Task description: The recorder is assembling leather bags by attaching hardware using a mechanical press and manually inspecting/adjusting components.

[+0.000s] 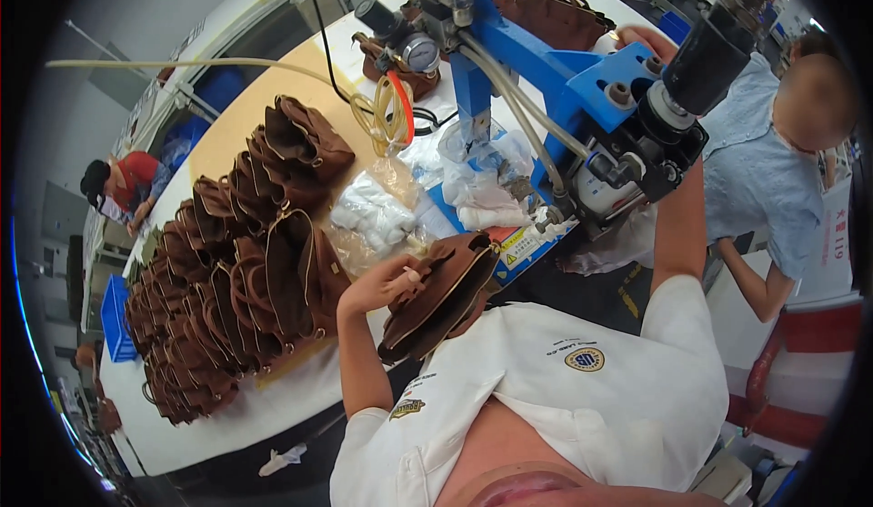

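Observation:
My left hand [389,281] is closed on the upper side of a brown leather handbag [447,300], tilted against my front with its zipped opening toward the right. Something small and white is on one finger. The bag's top end lies close to the blue base [523,254] of a bench press. Rising past the press head [627,166], my right forearm [677,230] goes out of sight behind it. Beyond the press, a hand with bent fingers [647,40] shows in part; whose it is I cannot tell. My right hand's fingers cannot be made out for certain.
Rows of brown handbags [223,298] crowd the table's left side. Clear plastic bags with white filling [373,211] lie by the press. A hose [273,63] and gauge [420,54] hang at its back. A co-worker in light blue [764,180] stands right; a blue crate [116,318] is far left.

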`<state>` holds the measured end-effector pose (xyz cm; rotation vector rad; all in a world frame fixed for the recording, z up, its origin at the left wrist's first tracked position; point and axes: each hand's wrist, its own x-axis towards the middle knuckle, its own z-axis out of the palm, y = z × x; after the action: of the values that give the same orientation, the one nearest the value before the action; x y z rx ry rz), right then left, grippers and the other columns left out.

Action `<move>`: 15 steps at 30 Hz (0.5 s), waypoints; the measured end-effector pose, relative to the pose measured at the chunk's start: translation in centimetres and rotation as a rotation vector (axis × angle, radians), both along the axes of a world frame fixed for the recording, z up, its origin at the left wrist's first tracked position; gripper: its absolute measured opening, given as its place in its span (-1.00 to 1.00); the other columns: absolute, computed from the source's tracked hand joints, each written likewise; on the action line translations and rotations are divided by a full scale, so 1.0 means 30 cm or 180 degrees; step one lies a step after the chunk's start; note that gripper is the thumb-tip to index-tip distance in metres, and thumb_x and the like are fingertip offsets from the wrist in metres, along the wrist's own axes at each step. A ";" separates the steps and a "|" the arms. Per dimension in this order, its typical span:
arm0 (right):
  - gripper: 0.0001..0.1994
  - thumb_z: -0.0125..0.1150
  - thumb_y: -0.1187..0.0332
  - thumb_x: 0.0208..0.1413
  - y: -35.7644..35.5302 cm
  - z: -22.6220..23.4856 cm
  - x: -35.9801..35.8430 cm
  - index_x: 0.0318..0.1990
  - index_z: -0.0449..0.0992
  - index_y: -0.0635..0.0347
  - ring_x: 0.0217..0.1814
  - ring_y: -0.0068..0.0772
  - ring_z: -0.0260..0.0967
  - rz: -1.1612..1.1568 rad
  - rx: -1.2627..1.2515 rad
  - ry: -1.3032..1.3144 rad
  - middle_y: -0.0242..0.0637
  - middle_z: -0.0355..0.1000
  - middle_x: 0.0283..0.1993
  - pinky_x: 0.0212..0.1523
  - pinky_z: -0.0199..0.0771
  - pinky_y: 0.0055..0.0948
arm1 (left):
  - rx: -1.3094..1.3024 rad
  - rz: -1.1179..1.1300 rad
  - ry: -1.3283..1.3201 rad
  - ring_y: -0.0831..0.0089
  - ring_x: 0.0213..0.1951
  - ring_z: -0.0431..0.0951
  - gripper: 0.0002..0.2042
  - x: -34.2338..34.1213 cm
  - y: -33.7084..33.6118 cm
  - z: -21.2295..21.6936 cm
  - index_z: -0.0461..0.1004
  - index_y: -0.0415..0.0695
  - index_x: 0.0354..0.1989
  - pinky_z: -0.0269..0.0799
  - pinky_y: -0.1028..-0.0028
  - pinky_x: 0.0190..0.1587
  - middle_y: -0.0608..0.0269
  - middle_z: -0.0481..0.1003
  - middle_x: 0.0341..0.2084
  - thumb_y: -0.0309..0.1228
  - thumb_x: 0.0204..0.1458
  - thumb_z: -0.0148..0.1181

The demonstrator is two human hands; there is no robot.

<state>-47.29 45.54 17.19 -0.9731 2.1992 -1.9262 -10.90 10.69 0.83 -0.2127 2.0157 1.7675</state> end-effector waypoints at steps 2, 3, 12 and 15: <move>-0.75 0.14 0.34 0.17 -0.176 0.103 0.045 -0.05 0.45 0.28 -0.27 -0.56 0.42 0.0409 -0.0145 0.1582 -0.37 0.43 -0.24 -0.15 0.46 -0.59 | 0.0386 -0.0182 0.0117 0.56 -0.35 0.48 -0.66 -0.040 -0.006 -0.005 0.38 -0.26 -0.11 0.46 0.54 -0.28 0.24 0.48 -0.40 -0.18 0.22 -0.05; -0.75 0.16 0.36 0.15 -0.233 0.159 0.059 -0.05 0.46 0.27 -0.24 -0.54 0.43 0.0316 -0.0286 0.0604 -0.35 0.43 -0.23 -0.11 0.47 -0.57 | 0.0468 -0.0160 0.0037 0.57 -0.38 0.46 -0.67 -0.078 -0.003 -0.010 0.41 -0.25 -0.16 0.44 0.56 -0.31 0.27 0.47 -0.43 -0.18 0.22 -0.04; -0.79 0.14 0.48 0.07 -0.562 0.387 0.066 -0.13 0.53 0.29 -0.29 -0.49 0.44 0.0579 0.0845 0.1284 -0.27 0.48 -0.29 -0.30 0.46 -0.56 | 0.0055 0.0926 -0.0101 0.68 -0.54 0.28 -0.70 -0.138 0.173 -0.230 0.44 -0.15 -0.51 0.20 0.61 -0.47 0.46 0.35 -0.63 -0.18 0.14 0.10; -0.79 0.15 0.46 0.07 -0.589 0.395 0.037 -0.14 0.53 0.28 -0.29 -0.48 0.45 0.0656 0.0755 0.1775 -0.26 0.48 -0.29 -0.28 0.46 -0.55 | 0.0231 0.1189 -0.0195 0.69 -0.54 0.29 -0.70 -0.136 0.153 -0.257 0.43 -0.13 -0.52 0.20 0.63 -0.47 0.47 0.35 -0.62 -0.18 0.13 0.11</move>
<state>-46.19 27.88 29.04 -1.7713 2.3844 -1.3798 -14.98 15.28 -6.87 -0.6481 1.9588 2.0216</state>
